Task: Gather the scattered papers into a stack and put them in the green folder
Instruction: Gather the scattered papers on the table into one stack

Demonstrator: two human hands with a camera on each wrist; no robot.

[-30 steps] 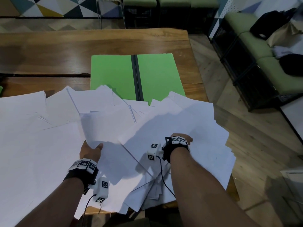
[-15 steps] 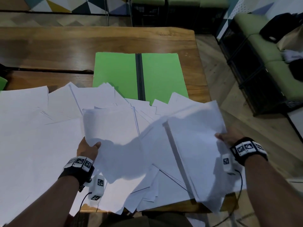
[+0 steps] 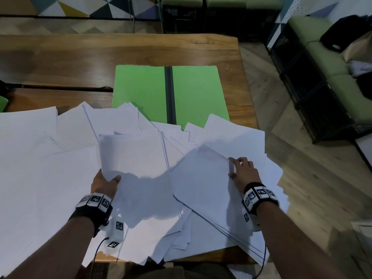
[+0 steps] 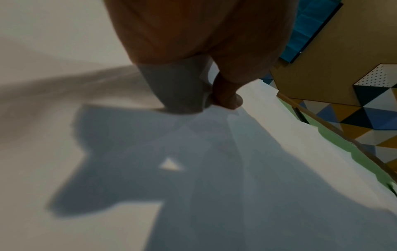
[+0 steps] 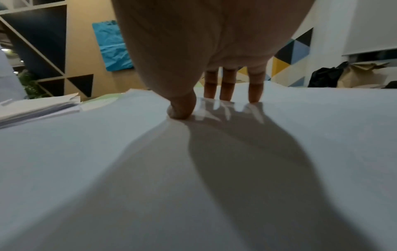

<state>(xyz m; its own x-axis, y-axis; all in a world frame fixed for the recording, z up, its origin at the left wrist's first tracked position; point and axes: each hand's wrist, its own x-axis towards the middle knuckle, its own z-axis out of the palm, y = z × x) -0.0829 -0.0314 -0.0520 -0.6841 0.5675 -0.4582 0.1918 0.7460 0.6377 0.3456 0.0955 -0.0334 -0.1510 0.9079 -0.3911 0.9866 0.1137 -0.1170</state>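
Both hands are busy with paper at the near edge of the table (image 3: pixel 60 57). Left hand (image 3: pixel 104 183) grips a small bundle (image 3: pixel 132 156) by its near corner, thumb (image 4: pixel 227 98) on top and fingers hidden beneath, so the bundle lifts and curls above the loose sheets (image 3: pixel 40 158). Right hand (image 3: pixel 242 172) pinches the raised edge of a second batch (image 3: pixel 201 182), thumb pressed down on top and three straight fingers (image 5: pixel 228 84) behind the edge; how many sheets it has is unclear. I judge that batch the likeliest trouble: its near corner hangs over the table edge with several sheets fanned out, and a pull toward the left could let the lower ones slide off to the floor. A one-corner hold on the left bundle could also let it fan open or crease when the two lots meet. Farther out, more sheets overlap the near edge of the folder (image 3: pixel 197 91), which lies open and flat with its dark spine upward; dragging paper across could shift it or slip sheets beneath it. Much paper remains scattered to the left.
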